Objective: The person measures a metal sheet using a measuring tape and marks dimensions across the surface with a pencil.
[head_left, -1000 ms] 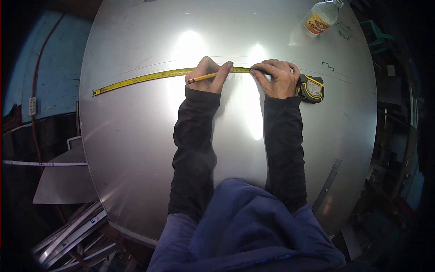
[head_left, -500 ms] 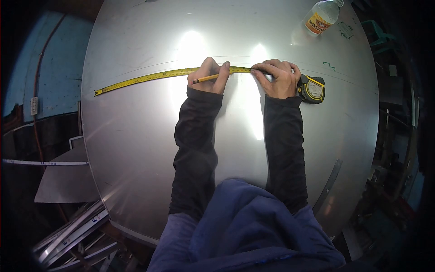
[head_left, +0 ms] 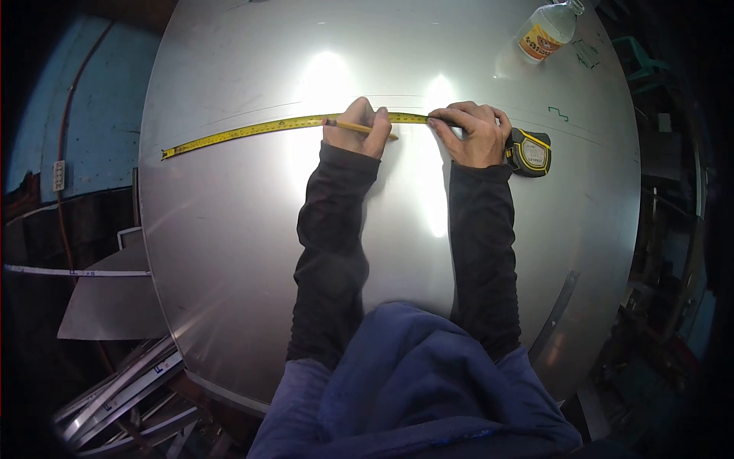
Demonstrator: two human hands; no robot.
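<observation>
pencil [head_left: 350,126] has swung, tip now bodyward of the tape [head_left: 245,131]

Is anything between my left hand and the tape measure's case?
Yes, your right hand is in the way, on the yellow blade close beside the tape measure's case. Nothing else visible blocks the stretch between it and your left hand, which holds the pencil.

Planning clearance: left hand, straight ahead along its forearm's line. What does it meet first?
Past the yellow tape blade beneath it, the left hand has a free-looking way over the flat grey metal sheet to the picture's top edge. Hand height is unclear.
</observation>
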